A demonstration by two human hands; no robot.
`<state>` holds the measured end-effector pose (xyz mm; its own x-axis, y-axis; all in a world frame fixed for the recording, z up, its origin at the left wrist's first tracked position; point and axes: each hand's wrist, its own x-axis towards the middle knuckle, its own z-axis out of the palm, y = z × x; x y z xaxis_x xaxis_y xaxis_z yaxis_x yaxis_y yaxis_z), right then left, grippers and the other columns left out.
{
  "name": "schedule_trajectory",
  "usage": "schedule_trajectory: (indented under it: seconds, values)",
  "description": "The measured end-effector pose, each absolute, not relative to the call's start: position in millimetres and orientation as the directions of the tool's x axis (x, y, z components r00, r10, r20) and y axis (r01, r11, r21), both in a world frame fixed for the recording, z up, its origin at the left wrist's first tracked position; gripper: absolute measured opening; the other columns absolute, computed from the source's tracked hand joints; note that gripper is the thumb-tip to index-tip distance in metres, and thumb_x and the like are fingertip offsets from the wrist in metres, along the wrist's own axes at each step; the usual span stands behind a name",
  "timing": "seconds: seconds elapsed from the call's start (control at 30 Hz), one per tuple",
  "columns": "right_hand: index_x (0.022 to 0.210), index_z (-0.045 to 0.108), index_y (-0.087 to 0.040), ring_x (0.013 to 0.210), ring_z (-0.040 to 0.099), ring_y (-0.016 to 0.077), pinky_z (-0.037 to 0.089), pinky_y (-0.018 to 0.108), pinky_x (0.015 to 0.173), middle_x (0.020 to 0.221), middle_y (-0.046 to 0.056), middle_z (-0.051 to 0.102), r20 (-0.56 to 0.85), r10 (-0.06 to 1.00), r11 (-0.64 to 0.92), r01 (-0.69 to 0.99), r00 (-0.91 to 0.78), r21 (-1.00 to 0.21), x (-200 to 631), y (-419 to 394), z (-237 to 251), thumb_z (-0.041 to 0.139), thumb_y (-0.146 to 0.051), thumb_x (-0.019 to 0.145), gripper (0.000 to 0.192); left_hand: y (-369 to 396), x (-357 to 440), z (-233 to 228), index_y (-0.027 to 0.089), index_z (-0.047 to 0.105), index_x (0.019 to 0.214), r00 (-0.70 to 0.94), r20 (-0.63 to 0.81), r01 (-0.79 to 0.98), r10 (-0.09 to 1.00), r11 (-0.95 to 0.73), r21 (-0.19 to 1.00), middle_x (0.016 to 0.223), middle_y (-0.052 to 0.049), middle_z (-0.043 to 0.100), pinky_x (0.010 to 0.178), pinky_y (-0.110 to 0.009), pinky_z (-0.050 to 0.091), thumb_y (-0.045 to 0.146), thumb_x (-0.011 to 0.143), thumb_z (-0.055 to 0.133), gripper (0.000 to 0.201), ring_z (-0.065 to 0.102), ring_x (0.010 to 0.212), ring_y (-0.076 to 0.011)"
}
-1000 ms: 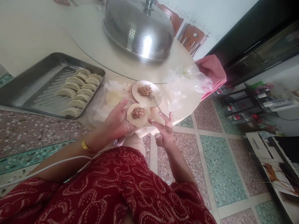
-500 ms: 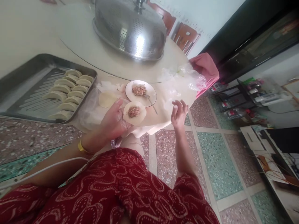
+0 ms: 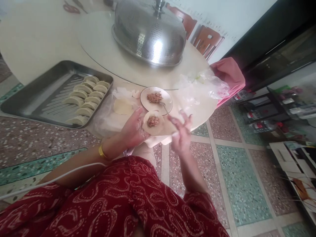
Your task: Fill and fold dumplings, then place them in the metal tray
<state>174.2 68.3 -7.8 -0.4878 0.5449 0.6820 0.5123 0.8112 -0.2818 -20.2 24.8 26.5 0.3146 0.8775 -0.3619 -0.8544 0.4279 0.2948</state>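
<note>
My left hand (image 3: pixel 134 129) holds a round dumpling wrapper (image 3: pixel 160 128) near the table's front edge. A mound of minced filling (image 3: pixel 152 121) sits on the wrapper, which lies flat and unfolded. To its right, my right hand (image 3: pixel 181 131) is slightly blurred, with fingers apart and nothing in it. Just beyond the wrapper stands a white plate (image 3: pixel 145 104) with more minced filling (image 3: pixel 154 97) and a spoon (image 3: pixel 163 106) resting in it. Wrappers (image 3: pixel 122 107) lie on a plastic bag left of the plate.
A metal tray (image 3: pixel 32 102) at left holds several folded dumplings (image 3: pixel 84 97). A large perforated steel lid (image 3: pixel 150 36) stands on the glass turntable (image 3: pixel 96 39). Clear plastic bags (image 3: pixel 202 84) lie at right beside a pink cloth (image 3: pixel 230 77). Red scissors (image 3: pixel 71 8) lie far left.
My right hand has moved left, closer to the wrapper in my left hand. The view has shifted, so the table's things appear farther right. The filled wrapper is still open.
</note>
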Motion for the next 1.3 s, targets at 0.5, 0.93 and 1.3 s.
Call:
schedule_trajectory:
  seconds: [0.5, 0.93, 1.3]
  values:
    - [0.14, 0.045, -0.025, 0.142, 0.044, 0.027, 0.006, 0.059, 0.126, 0.116, 0.004, 0.074, 0.681, 0.406, 0.894, 0.418, -0.61, -0.159, 115, 32, -13, 0.036, -0.04, 0.1, 0.044, 20, -27, 29, 0.006, 0.067, 0.117, 0.327, -0.389, -0.889, 0.861, 0.42, 0.181, 0.09, -0.014, 0.074, 0.086, -0.035, 0.055, 0.046, 0.102, 0.023, 0.061, 0.071, 0.095, -0.0274]
    - [0.129, 0.056, -0.027, 0.145, 0.039, 0.0234, 0.002, 0.054, 0.128, 0.119, 0.0, 0.074, 0.682, 0.301, 0.913, 0.408, -0.667, -0.004, 131, 24, -28, 0.04, -0.04, 0.098, 0.037, 18, -30, 35, 0.007, 0.065, 0.119, 0.324, -0.377, -0.88, 0.868, 0.422, 0.217, 0.097, -0.015, 0.074, 0.094, -0.04, 0.052, 0.054, 0.1, 0.022, 0.066, 0.067, 0.106, -0.0309]
    - [0.132, 0.054, -0.031, 0.143, 0.041, 0.0251, 0.002, 0.057, 0.126, 0.12, 0.0, 0.073, 0.694, 0.416, 0.869, 0.481, -0.588, -0.113, 153, 11, -37, 0.04, -0.035, 0.096, 0.039, 18, -36, 37, 0.012, 0.062, 0.127, 0.32, -0.238, -0.895, 0.917, 0.375, 0.242, 0.103, -0.012, 0.073, 0.097, -0.041, 0.05, 0.055, 0.101, 0.019, 0.066, 0.063, 0.113, -0.0294]
